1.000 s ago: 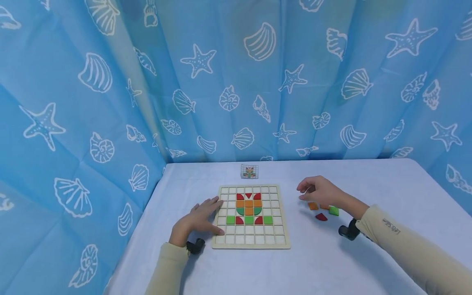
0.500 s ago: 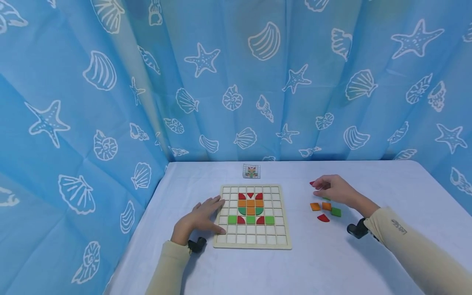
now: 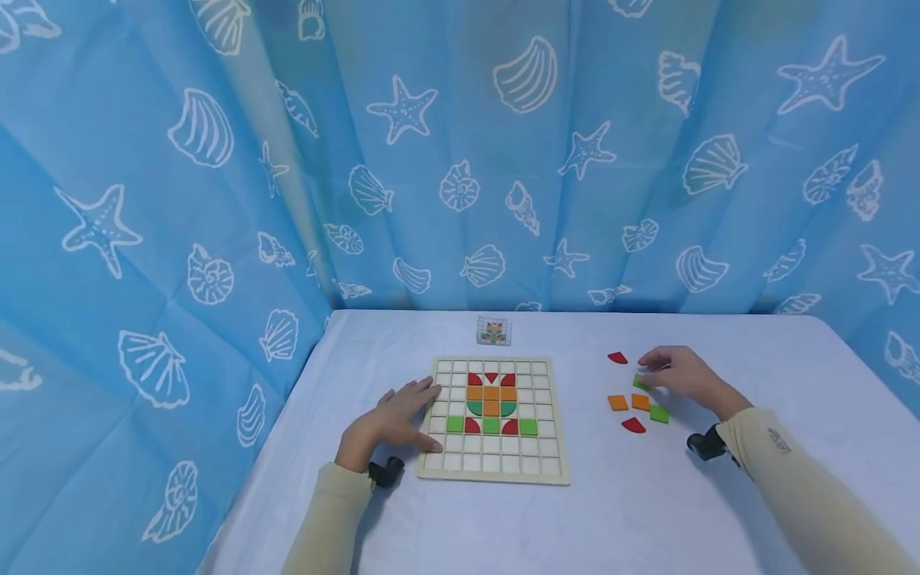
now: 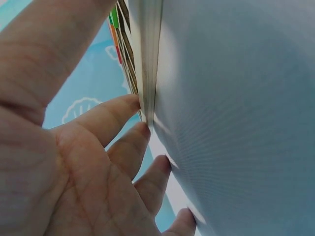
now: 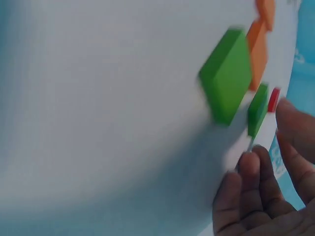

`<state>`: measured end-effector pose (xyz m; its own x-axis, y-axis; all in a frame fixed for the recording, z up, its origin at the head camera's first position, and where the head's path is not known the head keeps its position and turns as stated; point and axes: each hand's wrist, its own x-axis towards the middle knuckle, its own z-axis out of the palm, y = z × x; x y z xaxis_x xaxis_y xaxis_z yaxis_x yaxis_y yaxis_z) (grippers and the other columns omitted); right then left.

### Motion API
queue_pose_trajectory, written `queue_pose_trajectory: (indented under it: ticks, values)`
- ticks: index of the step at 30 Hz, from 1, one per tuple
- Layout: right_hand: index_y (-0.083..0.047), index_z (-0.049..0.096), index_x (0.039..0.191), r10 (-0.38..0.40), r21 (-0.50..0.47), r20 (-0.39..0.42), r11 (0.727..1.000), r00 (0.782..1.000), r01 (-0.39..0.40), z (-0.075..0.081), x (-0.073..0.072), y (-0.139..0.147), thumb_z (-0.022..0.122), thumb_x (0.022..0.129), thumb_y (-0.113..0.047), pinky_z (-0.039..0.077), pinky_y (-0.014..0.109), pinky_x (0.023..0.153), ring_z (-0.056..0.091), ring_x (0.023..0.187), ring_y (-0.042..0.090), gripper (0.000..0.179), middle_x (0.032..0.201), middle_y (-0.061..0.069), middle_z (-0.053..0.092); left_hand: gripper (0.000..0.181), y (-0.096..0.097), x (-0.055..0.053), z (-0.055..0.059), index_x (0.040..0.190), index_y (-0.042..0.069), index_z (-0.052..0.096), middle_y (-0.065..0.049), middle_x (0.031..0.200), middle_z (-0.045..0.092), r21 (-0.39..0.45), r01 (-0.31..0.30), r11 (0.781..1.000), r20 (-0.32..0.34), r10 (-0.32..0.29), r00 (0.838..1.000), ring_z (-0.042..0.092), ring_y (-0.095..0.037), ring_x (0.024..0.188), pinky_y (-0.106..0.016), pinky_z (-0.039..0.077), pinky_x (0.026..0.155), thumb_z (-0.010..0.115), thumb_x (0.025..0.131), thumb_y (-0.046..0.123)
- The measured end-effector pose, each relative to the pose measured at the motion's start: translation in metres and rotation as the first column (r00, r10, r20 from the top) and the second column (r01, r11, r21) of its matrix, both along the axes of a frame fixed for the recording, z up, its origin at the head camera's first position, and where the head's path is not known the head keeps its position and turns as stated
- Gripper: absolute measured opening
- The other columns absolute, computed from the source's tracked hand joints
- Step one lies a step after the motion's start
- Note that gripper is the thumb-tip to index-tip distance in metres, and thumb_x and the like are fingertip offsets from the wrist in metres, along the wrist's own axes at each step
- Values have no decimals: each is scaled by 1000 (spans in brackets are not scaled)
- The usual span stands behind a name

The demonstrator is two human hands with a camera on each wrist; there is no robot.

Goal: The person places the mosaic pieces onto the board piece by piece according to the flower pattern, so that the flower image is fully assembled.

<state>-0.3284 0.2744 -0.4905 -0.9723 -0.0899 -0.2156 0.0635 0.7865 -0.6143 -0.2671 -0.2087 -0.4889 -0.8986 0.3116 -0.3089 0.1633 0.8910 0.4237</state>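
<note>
My left hand (image 3: 395, 419) rests at the left edge of a square grid board (image 3: 496, 468), fingers spread, thumb on its lower left. In the left wrist view the fingertips touch the board's side. Red, orange and green tiles form a pattern on the board. To the right, my right hand (image 3: 679, 374) hovers low over a green square tile (image 3: 642, 382), fingertips beside it. In the right wrist view a gap shows between the thumb (image 5: 295, 125) and other fingers, with that green tile (image 5: 258, 112) beyond them; nothing is held.
Around the right hand lie a red quarter-round tile (image 3: 616, 358), two orange squares (image 3: 618, 403), another green square (image 3: 659, 414) and a second red quarter-round (image 3: 634, 426). A small pattern card (image 3: 493, 331) lies behind the board. A blue shell-print curtain (image 3: 460, 160) hangs behind the table.
My right hand has shifted right, away from the board, uncovering the far red tile and the green tile by its fingertips. The left hand stays at the board. The head view has shifted slightly.
</note>
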Motion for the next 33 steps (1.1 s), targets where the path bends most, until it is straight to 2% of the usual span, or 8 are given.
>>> queue_pose_trajectory:
  ticks: [9,14,21,28,33]
  values:
    - [-1,58,130,-29,-11,34,1000,999,29,-11,-7,3,74,88,-35,51,53,94,50,111,40,57,128,26,56,104,-2,-4,5,157,23,30,0,166,19,-28,-3,1000,-7,3,1000,11,-28,155,-58,7,124,85,72,49]
    - [-2,60,128,-46,-2,56,999,997,47,-14,-8,4,74,87,-38,50,54,93,49,111,40,56,128,26,55,105,0,-3,3,157,22,30,-1,166,20,-29,5,1000,-1,-5,1000,12,-29,154,-59,8,124,85,72,49]
    - [-4,63,124,-13,0,67,1000,998,13,-16,-6,7,76,85,-39,51,52,91,48,110,40,54,125,24,56,105,0,-2,2,156,21,30,-2,166,20,-40,10,999,-11,-11,1000,13,-29,154,-59,9,124,85,72,49]
    - [-3,62,122,3,5,64,1000,998,-4,-14,-7,4,77,85,-33,51,50,91,46,109,39,50,122,24,54,104,0,-2,3,156,20,30,-3,166,20,-29,6,1000,-8,-7,1000,13,-30,154,-60,9,123,85,72,48]
    - [-3,62,120,25,12,62,1000,998,-26,-13,-7,4,77,85,-32,51,45,85,47,106,37,48,115,21,55,104,-1,-1,2,156,20,30,-3,166,20,-26,21,999,-16,-21,1000,14,-30,154,-59,9,123,85,72,49]
